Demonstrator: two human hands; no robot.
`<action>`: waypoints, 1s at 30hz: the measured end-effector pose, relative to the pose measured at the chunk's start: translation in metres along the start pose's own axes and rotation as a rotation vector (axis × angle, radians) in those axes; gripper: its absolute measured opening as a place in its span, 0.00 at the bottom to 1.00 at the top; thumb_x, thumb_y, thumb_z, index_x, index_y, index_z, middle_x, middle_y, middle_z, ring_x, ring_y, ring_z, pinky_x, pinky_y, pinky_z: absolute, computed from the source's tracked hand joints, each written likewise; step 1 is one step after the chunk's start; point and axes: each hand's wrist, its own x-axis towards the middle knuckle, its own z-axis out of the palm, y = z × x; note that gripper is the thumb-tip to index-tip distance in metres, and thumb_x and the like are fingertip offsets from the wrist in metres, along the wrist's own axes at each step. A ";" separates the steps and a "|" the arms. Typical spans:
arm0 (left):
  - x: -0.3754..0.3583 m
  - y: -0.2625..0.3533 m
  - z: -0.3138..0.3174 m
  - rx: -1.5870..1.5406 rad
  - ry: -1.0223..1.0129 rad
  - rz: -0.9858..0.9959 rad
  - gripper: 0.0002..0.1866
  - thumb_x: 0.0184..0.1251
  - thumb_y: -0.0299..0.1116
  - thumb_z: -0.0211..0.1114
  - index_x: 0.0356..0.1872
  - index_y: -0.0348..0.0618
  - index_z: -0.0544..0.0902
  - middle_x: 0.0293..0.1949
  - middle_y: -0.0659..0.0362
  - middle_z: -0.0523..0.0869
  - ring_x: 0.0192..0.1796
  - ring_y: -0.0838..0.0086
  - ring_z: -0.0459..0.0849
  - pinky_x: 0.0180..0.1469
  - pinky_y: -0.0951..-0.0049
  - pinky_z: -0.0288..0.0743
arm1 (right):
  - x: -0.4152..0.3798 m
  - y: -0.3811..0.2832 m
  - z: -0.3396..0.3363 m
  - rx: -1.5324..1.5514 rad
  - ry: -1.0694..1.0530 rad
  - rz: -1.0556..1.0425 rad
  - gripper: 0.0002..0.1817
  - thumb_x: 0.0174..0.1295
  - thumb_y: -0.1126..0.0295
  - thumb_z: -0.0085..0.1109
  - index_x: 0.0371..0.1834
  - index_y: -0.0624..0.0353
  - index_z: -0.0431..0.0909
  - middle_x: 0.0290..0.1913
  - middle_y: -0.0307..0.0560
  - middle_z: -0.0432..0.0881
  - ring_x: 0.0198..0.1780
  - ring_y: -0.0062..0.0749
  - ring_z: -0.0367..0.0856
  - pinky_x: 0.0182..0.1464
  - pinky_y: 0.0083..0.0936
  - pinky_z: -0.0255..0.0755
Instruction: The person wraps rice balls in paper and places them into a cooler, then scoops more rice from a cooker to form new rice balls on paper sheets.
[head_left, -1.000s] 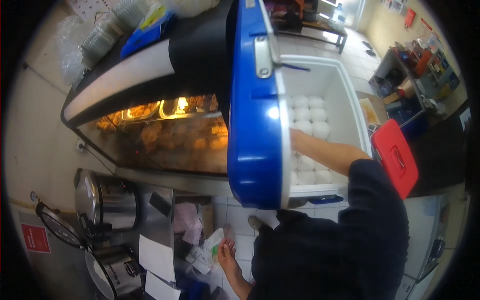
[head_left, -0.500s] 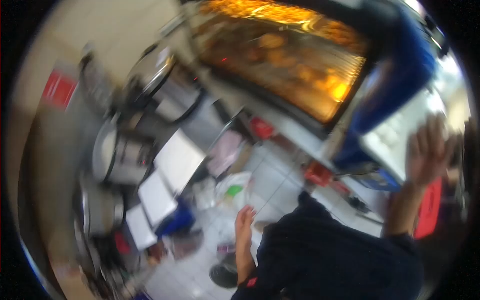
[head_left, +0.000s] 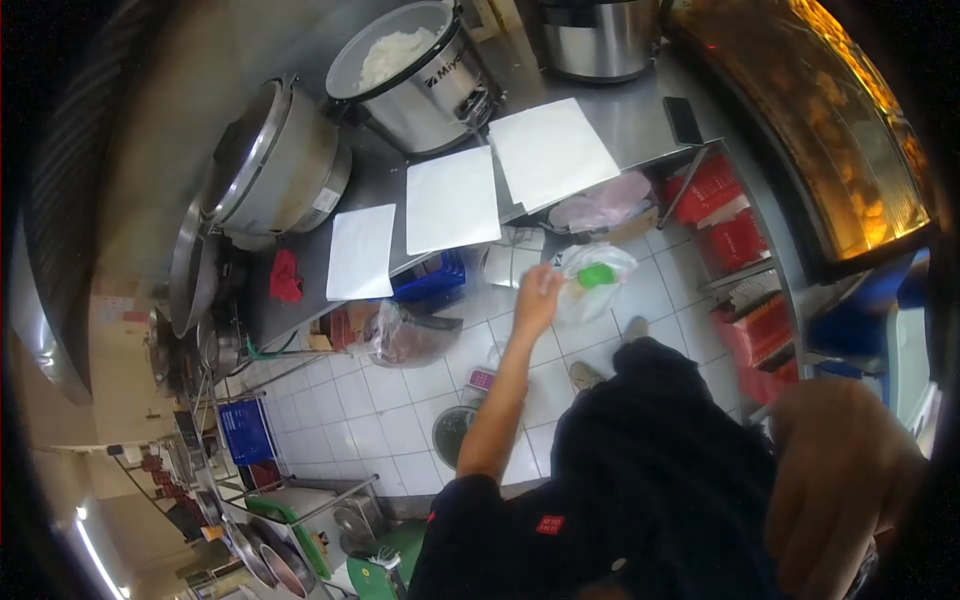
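Observation:
My left hand (head_left: pixel 540 290) reaches out over the gap in front of the steel counter (head_left: pixel 640 125), its fingers curled together and nothing showing in them. Behind it in this view is a white plastic bag (head_left: pixel 610 300) on the floor with a green patch (head_left: pixel 596 276). Three white sheets lie along the counter edge: a left one (head_left: pixel 361 252), a middle one (head_left: pixel 452 200) and a right one (head_left: pixel 553 150). My right hand (head_left: pixel 845 470) is close to the camera at the lower right, blurred, its fingers not clear.
An open cooker of white rice (head_left: pixel 440 100), a second cooker (head_left: pixel 600 45), a large pot (head_left: pixel 280 160) and a phone (head_left: pixel 682 120) stand or lie on the counter. At right is a lit glass food case (head_left: pixel 840 130). A dark bucket (head_left: pixel 455 437) stands on the tiled floor.
The view has swung left, away from the glass case to the counter. My left hand has risen toward the counter edge. My right hand has come away from the white tray, toward the camera.

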 end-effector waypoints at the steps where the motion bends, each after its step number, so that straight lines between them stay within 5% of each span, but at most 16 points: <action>1: 0.015 0.001 -0.012 0.068 0.059 0.060 0.18 0.69 0.38 0.65 0.54 0.39 0.79 0.52 0.50 0.81 0.56 0.62 0.78 0.60 0.64 0.70 | 0.005 0.006 -0.008 0.007 -0.007 0.013 0.17 0.68 0.60 0.60 0.49 0.62 0.71 0.27 0.48 0.78 0.19 0.31 0.75 0.16 0.25 0.65; 4: 0.068 -0.022 -0.050 0.228 0.309 0.222 0.17 0.66 0.36 0.66 0.52 0.41 0.78 0.51 0.47 0.80 0.58 0.51 0.76 0.62 0.58 0.68 | 0.018 0.021 -0.030 0.022 -0.033 0.044 0.17 0.69 0.59 0.58 0.48 0.62 0.72 0.26 0.46 0.77 0.19 0.29 0.74 0.17 0.24 0.65; 8: 0.112 -0.080 -0.127 0.421 0.591 0.196 0.16 0.65 0.35 0.66 0.51 0.39 0.78 0.51 0.46 0.80 0.57 0.50 0.76 0.61 0.54 0.68 | 0.033 0.036 -0.075 0.043 -0.038 0.030 0.18 0.70 0.57 0.56 0.48 0.61 0.73 0.25 0.43 0.75 0.19 0.27 0.72 0.17 0.23 0.65; 13: 0.133 -0.150 -0.228 0.767 0.656 -0.188 0.27 0.71 0.45 0.58 0.62 0.36 0.74 0.63 0.41 0.74 0.67 0.45 0.69 0.68 0.50 0.63 | 0.062 0.055 -0.145 0.115 -0.035 0.028 0.19 0.72 0.54 0.53 0.48 0.61 0.75 0.23 0.39 0.73 0.19 0.24 0.70 0.19 0.22 0.65; 16: 0.138 -0.179 -0.273 0.887 0.505 -0.214 0.31 0.74 0.52 0.52 0.67 0.37 0.70 0.70 0.38 0.67 0.71 0.44 0.65 0.71 0.48 0.59 | 0.068 0.082 -0.185 0.208 0.020 0.006 0.21 0.73 0.52 0.51 0.48 0.61 0.76 0.22 0.37 0.72 0.19 0.23 0.69 0.19 0.22 0.65; 18: 0.138 -0.169 -0.278 0.859 0.402 -0.341 0.33 0.75 0.54 0.48 0.69 0.39 0.69 0.72 0.37 0.63 0.73 0.44 0.62 0.70 0.43 0.58 | 0.058 0.129 -0.216 0.307 0.283 0.141 0.22 0.73 0.51 0.50 0.48 0.61 0.77 0.21 0.35 0.71 0.18 0.22 0.68 0.20 0.21 0.65; 20: 0.145 -0.159 -0.274 0.848 0.347 -0.415 0.34 0.74 0.57 0.46 0.71 0.43 0.67 0.74 0.40 0.60 0.75 0.45 0.59 0.69 0.37 0.55 | 0.058 0.206 -0.251 0.104 0.734 0.521 0.23 0.74 0.50 0.49 0.48 0.61 0.78 0.21 0.33 0.70 0.18 0.21 0.67 0.20 0.21 0.65; 21: 0.152 -0.164 -0.275 0.858 0.335 -0.408 0.34 0.74 0.57 0.49 0.72 0.48 0.67 0.72 0.43 0.62 0.73 0.47 0.60 0.67 0.36 0.56 | 0.056 0.258 -0.277 -0.302 0.723 0.723 0.21 0.74 0.54 0.51 0.56 0.60 0.76 0.25 0.37 0.73 0.25 0.20 0.72 0.28 0.21 0.71; 22: 0.158 -0.163 -0.275 0.845 0.351 -0.397 0.34 0.74 0.57 0.49 0.72 0.48 0.67 0.72 0.43 0.62 0.73 0.47 0.60 0.67 0.36 0.56 | 0.036 0.317 -0.300 -0.722 0.661 0.778 0.21 0.72 0.55 0.54 0.61 0.57 0.75 0.39 0.49 0.80 0.41 0.31 0.80 0.46 0.29 0.77; 24: 0.169 -0.155 -0.278 0.788 0.238 -0.398 0.32 0.75 0.58 0.47 0.73 0.51 0.67 0.70 0.47 0.63 0.72 0.50 0.60 0.68 0.39 0.53 | -0.006 0.409 -0.333 -1.365 0.482 0.858 0.29 0.68 0.52 0.58 0.67 0.56 0.71 0.64 0.62 0.71 0.66 0.47 0.71 0.66 0.42 0.67; 25: 0.174 -0.154 -0.280 0.775 0.231 -0.395 0.30 0.75 0.55 0.50 0.71 0.50 0.70 0.67 0.48 0.66 0.70 0.51 0.62 0.67 0.41 0.55 | -0.016 0.434 -0.343 -1.376 0.477 0.851 0.29 0.68 0.52 0.58 0.67 0.56 0.71 0.64 0.62 0.71 0.66 0.47 0.71 0.66 0.42 0.67; 27: 0.183 -0.143 -0.285 0.755 0.279 -0.266 0.24 0.73 0.47 0.57 0.64 0.46 0.76 0.60 0.49 0.73 0.64 0.55 0.69 0.64 0.49 0.61 | -0.031 0.468 -0.365 -1.624 0.222 1.075 0.38 0.63 0.50 0.61 0.73 0.53 0.64 0.78 0.64 0.52 0.79 0.55 0.50 0.76 0.50 0.50; 28: 0.190 -0.127 -0.291 0.746 0.331 -0.137 0.20 0.72 0.42 0.61 0.60 0.44 0.79 0.56 0.50 0.77 0.60 0.57 0.75 0.61 0.55 0.66 | -0.038 0.482 -0.375 -1.539 0.181 1.203 0.43 0.61 0.49 0.63 0.77 0.52 0.59 0.80 0.62 0.44 0.82 0.51 0.41 0.77 0.54 0.42; 30: 0.217 -0.058 -0.309 0.367 0.270 0.020 0.13 0.66 0.35 0.65 0.49 0.44 0.84 0.39 0.50 0.83 0.42 0.60 0.82 0.50 0.61 0.73 | -0.030 0.472 -0.388 -1.562 0.071 1.173 0.42 0.60 0.52 0.64 0.75 0.54 0.61 0.80 0.61 0.47 0.81 0.51 0.44 0.77 0.54 0.44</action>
